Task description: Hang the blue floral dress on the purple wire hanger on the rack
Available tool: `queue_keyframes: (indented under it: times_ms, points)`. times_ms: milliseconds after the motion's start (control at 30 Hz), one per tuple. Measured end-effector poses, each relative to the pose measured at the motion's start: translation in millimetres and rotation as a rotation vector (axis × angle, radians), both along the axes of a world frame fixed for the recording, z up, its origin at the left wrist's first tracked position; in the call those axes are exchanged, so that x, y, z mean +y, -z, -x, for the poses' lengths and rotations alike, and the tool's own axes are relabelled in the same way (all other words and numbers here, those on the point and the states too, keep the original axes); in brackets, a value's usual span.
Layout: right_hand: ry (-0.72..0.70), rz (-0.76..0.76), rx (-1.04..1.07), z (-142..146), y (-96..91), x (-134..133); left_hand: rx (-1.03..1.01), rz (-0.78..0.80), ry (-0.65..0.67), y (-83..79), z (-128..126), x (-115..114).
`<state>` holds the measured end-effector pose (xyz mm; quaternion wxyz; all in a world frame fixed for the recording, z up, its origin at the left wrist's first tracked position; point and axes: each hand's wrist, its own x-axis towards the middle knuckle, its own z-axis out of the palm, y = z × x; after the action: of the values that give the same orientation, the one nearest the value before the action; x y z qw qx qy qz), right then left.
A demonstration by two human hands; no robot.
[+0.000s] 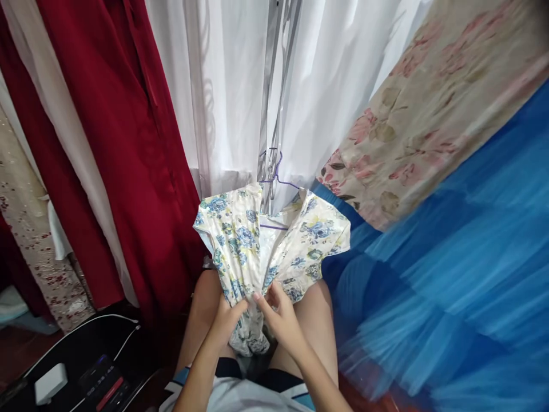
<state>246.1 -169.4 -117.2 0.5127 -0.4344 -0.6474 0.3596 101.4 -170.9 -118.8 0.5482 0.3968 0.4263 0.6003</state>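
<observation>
A white floral dress [240,237] with blue flowers and short sleeves lies over my lap, its neckline spread in a V. It is on a thin purple hanger [286,183], whose hook points away from me. My left hand [228,317] grips the gathered cloth at the waist, thumb on top and fingers hidden beneath. Close beside it, my right hand [281,315] pinches the cloth near the bottom of the V, thumb and fingers closed. Below my hands the lower part of the dress bunches between my legs.
White curtains [231,86] hang ahead, with a dark red cloth [111,143] on the left. To the right hang a pink-flowered cloth [386,126] and blue tulle [446,274]. A black surface [141,343] at lower left holds a phone [103,383], a white charger [50,382] and a white cable.
</observation>
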Motion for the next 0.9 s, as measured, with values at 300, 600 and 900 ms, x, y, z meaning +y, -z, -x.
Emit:
queue_keyframes:
  times_ms: [300,600,900]
  points:
    - [-0.027,0.075,-0.35,-38.2,-32.9,-1.0,0.209,-0.056,-0.112,1.1,-3.9,-10.6]
    - [-0.151,0.275,0.122,-32.9,-41.8,-5.2,0.235,0.023,-0.105,-3.7,-3.8,-23.6]
    - [-0.337,0.596,0.791,-31.1,-50.1,13.6,0.257,0.082,-0.271,26.7,-9.5,-15.3]
